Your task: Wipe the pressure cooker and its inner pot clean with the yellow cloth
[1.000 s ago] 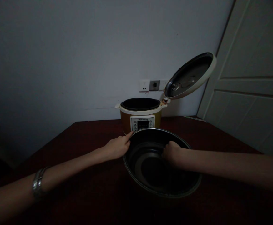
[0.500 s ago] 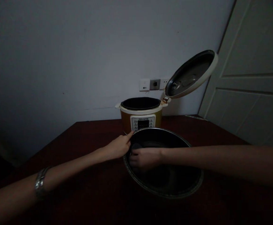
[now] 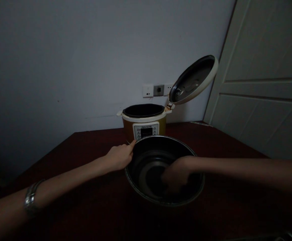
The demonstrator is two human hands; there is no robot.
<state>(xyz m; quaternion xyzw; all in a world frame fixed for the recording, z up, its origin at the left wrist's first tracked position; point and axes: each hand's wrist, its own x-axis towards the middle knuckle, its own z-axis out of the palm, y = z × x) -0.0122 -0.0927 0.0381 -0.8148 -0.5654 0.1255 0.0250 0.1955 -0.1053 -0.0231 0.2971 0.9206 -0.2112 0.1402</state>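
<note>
A dark, round inner pot (image 3: 158,152) with a thin pale rim is tilted toward me above or on the dark red table. My left hand (image 3: 118,156) grips its left rim, the index finger lying along the edge. My right hand (image 3: 177,172) reaches inside the pot, low and right of its middle. Its fingers are blurred and dim, so whether they hold anything does not show. Behind the pot stands an electric cooker (image 3: 162,125) with a brown and gold body, a front button panel and its lid (image 3: 194,80) raised to the right.
The dark red table (image 3: 93,139) runs back to a pale wall (image 3: 60,67). Wall sockets (image 3: 148,91) sit behind the cooker. A pale panelled door (image 3: 258,87) stands at the right. A faint shiny edge crosses the bottom right corner.
My right hand has moved from the pot's left inner side toward its right, showing more of the bottom. My left hand keeps its hold on the rim. The whole view has shifted slightly.
</note>
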